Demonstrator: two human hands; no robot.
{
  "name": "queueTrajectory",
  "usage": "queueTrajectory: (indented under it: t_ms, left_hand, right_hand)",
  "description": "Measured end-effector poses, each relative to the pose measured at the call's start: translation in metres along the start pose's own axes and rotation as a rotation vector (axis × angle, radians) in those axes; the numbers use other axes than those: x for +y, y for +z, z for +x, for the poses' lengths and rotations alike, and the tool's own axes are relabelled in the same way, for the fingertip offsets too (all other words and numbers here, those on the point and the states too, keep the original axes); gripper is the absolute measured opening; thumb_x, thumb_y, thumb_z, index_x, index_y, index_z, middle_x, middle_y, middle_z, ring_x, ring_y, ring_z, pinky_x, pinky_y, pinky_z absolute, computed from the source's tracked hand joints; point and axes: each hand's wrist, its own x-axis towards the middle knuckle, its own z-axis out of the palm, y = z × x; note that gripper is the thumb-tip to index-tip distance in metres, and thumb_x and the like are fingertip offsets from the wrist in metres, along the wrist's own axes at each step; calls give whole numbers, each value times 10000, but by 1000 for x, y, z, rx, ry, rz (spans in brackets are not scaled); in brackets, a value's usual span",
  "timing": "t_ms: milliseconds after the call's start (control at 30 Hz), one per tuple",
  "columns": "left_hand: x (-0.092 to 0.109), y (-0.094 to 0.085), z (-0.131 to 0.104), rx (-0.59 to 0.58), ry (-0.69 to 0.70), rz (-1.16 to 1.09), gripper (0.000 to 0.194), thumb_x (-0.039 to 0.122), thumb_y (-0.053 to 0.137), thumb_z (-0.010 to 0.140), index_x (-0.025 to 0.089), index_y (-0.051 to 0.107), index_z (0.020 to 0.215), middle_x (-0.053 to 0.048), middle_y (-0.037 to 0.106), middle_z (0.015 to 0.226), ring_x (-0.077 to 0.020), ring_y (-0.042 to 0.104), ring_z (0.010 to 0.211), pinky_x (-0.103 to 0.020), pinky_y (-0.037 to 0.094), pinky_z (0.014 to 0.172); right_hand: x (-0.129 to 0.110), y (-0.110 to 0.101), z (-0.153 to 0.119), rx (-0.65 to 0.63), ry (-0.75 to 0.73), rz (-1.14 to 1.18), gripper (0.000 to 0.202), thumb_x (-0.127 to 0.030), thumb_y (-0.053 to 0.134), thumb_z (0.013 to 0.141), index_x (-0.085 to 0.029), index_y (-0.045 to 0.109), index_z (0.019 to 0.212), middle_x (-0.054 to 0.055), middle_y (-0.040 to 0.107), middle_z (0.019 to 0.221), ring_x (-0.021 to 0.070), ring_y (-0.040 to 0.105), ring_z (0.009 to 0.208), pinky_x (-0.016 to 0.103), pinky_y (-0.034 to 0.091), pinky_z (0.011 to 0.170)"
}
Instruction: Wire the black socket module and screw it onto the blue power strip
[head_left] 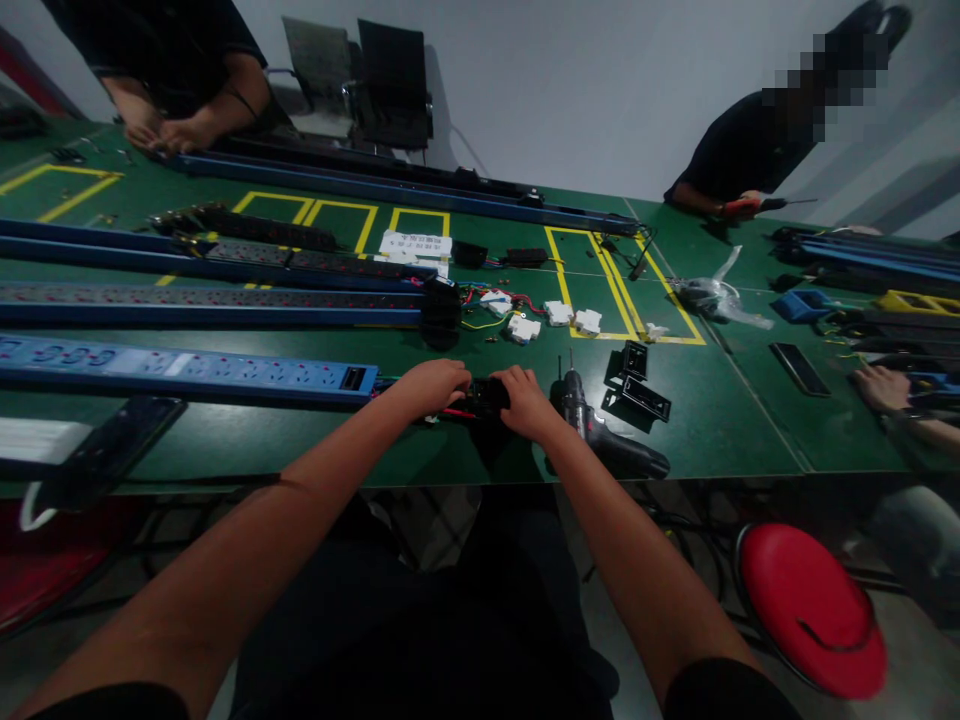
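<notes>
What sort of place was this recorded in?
Probably an electrical assembly workshop: the long green worktable holds a blue socket strip, a power drill and white modules among loose wires.

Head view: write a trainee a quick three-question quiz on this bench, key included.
1. What colour is the part between the left hand and the right hand?
2. Which tool lies beside the right hand? a) hammer b) drill c) saw
3. True or false: the lower-right stool has a blue seat.

Key:
1. Black.
2. b, the drill, on the green table.
3. False; its seat is red.
</notes>
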Motion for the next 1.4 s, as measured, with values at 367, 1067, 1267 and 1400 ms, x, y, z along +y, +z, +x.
queueTrajectory:
  t_ms: [367,1067,1267,1400]
  left_hand:
    - [-14,-2,5,-60,18,-120,268,394,582,965,212,774,1012,-99,724,1022,-249,667,921,-334,462,767]
    - [-29,0,111,-67,42,-421,211,192,657,880,198,785,1047,-82,805,1080,-211,718,950,-324,519,843]
    - [-19,5,143,-275,-1,-406,245,422,763,850,182,795,890,-69,785,836,-176,663,701,-302,476,680]
    - [-13,8,153,-361,-54,-431,257,420,773,820,164,779,847,-56,746,748,-150,606,600,-298,458,620]
  right_hand:
    - [-5,-9,-3,-61,56,-66,732,-174,717,795,-243,520,1497,124,571,1367,324,488,1193,519,442,1051]
    - [50,-67,-184,92,406,-284,576,-285,471,1004,-281,427,1579,143,605,1437,340,570,1325,562,463,1120]
    - [47,-61,-185,87,417,-350,715,-178,520,906,-264,375,1601,125,589,1468,337,548,1337,535,435,1122]
    - [44,-63,-175,54,475,-428,641,-214,534,938,-217,430,1571,150,634,1390,351,566,1261,532,413,1071]
